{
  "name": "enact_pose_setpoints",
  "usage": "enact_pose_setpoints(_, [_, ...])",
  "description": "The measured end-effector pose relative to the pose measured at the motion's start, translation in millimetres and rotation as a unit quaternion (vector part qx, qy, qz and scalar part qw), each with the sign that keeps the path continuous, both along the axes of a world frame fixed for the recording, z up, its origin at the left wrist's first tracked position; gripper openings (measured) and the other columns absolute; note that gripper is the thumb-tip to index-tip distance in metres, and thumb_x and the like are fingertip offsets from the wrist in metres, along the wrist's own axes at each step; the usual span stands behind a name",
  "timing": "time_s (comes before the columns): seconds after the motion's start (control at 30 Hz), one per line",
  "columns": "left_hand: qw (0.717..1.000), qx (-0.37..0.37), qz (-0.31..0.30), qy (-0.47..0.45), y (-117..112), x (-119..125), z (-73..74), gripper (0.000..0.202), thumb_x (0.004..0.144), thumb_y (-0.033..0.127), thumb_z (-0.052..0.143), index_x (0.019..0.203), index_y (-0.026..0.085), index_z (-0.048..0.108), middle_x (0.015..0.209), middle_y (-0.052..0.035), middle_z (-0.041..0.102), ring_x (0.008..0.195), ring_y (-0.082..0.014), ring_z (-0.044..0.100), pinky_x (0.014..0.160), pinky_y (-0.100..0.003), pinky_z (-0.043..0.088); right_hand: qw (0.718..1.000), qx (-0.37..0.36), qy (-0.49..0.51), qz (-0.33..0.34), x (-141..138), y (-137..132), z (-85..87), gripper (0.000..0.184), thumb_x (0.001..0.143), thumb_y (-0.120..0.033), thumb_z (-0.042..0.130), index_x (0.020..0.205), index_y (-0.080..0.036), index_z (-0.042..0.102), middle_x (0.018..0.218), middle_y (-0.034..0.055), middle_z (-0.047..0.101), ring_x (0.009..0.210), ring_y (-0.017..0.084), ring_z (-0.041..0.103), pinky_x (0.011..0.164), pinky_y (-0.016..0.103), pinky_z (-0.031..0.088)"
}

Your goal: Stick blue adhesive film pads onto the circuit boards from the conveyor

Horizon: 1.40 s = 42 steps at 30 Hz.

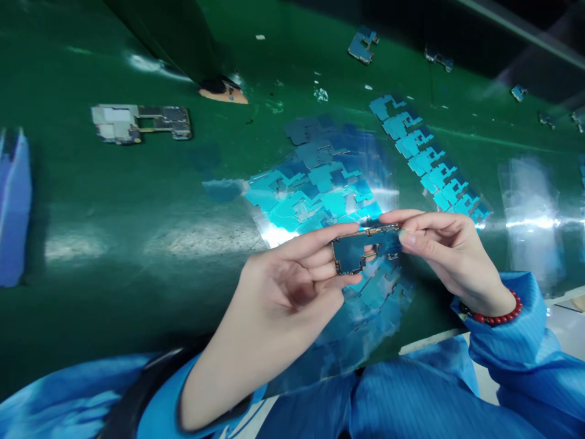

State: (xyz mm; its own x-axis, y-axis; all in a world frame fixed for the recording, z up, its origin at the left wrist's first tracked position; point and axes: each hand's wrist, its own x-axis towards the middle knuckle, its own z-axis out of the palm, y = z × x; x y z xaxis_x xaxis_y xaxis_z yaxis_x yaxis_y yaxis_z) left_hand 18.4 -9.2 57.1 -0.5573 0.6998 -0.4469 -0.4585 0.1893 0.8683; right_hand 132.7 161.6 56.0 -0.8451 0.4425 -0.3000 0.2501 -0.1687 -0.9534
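Between both hands is a small phone circuit board (353,253), with a dark blue face turned up and a notch in its middle. My left hand (301,274) grips its left part by the edges, thumb below and fingers above and behind. At the right end, the thumb and fingers of my right hand (443,250) pinch the board. Beneath the hands lie overlapping clear sheets of shiny blue die-cut film pieces (292,198). A separate strip of such blue pieces (425,158) lies beyond my right hand, slanting away.
Another circuit board (141,124) lies on the green mat (114,189) at left. Smaller boards (363,46) are scattered at the back. A dark post (183,42) stands at upper left. A purple-blue object (13,207) sits at the left edge, a clear sheet (532,213) at right.
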Motion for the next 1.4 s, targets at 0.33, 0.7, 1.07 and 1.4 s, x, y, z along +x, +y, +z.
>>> enact_pose_setpoints(0.33, [1.000, 0.010, -0.009, 0.007, -1.7, -1.6, -0.2, 0.034, 0.073, 0.019, 0.072, 0.106, 0.028, 0.073, 0.072, 0.0041, 0.078, 0.074, -0.0170, 0.076, 0.073, -0.019, 0.060, 1.000, 0.004, -0.004, 0.000, -0.1, 0.1, -0.3, 0.005, 0.079, -0.020, 0.074, 0.076, -0.024, 0.076, 0.102, -0.0005, 0.075, 0.093, 0.013, 0.069, 0.080, 0.024, 0.055])
enact_pose_setpoints(0.7, [1.000, -0.023, 0.017, 0.012, 0.2, 3.9, -2.1, 0.032, 0.071, 0.023, 0.076, 0.103, 0.028, 0.074, 0.081, 0.0051, 0.079, 0.069, -0.0113, 0.074, 0.068, -0.012, 0.057, 1.000, -0.012, 0.004, 0.013, -0.3, -0.8, 0.9, 0.010, 0.082, -0.018, 0.072, 0.078, -0.026, 0.076, 0.103, -0.0037, 0.074, 0.093, 0.008, 0.068, 0.079, 0.016, 0.054])
enact_pose_setpoints(1.07, [0.998, -0.054, 0.005, 0.023, 0.9, 1.5, -0.8, 0.034, 0.071, 0.029, 0.077, 0.105, 0.026, 0.074, 0.072, 0.0013, 0.078, 0.066, -0.0188, 0.074, 0.067, -0.024, 0.061, 1.000, 0.008, -0.008, -0.001, -0.3, -0.9, -0.1, 0.004, 0.079, -0.021, 0.074, 0.076, -0.023, 0.075, 0.103, 0.0012, 0.075, 0.094, 0.015, 0.069, 0.079, 0.025, 0.056])
enact_pose_setpoints(1.4, [0.996, -0.055, -0.022, 0.062, -0.1, -1.2, -5.5, 0.033, 0.075, 0.027, 0.075, 0.107, 0.025, 0.073, 0.058, 0.0050, 0.072, 0.063, -0.0175, 0.074, 0.057, -0.018, 0.057, 1.000, 0.011, -0.002, 0.000, -0.6, -1.8, -0.6, 0.003, 0.078, -0.021, 0.075, 0.076, -0.024, 0.076, 0.102, 0.0009, 0.075, 0.093, 0.014, 0.069, 0.079, 0.025, 0.056])
